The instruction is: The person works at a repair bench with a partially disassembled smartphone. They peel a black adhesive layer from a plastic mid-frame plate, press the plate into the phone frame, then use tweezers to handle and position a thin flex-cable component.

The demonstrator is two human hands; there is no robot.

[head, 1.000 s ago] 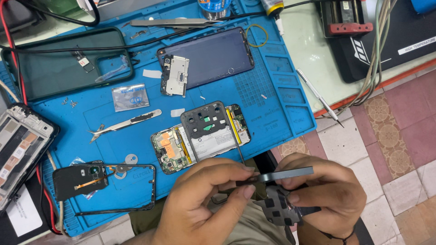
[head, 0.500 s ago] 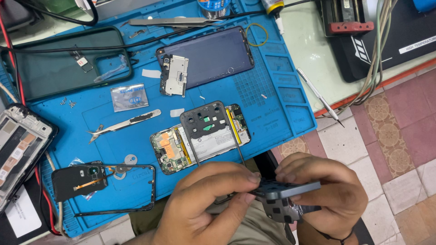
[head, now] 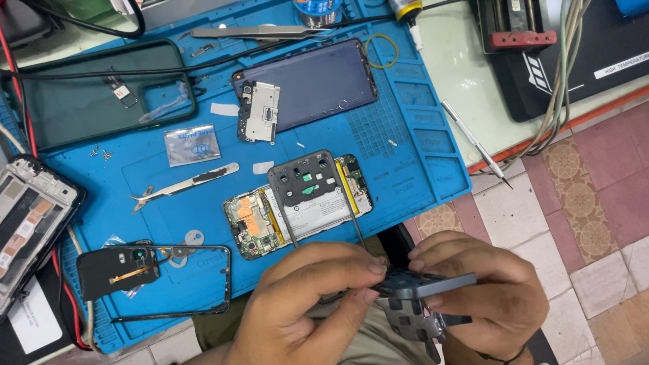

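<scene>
Below the blue mat (head: 419,135), at six o'clock, both hands pinch a flat grey phone part (head: 424,284). Its long axis runs nine to three o'clock. Left hand (head: 304,304) grips the nine o'clock end with fingertips; right hand (head: 483,297) wraps the three o'clock end. An opened phone (head: 297,209) lies at eleven o'clock.
</scene>
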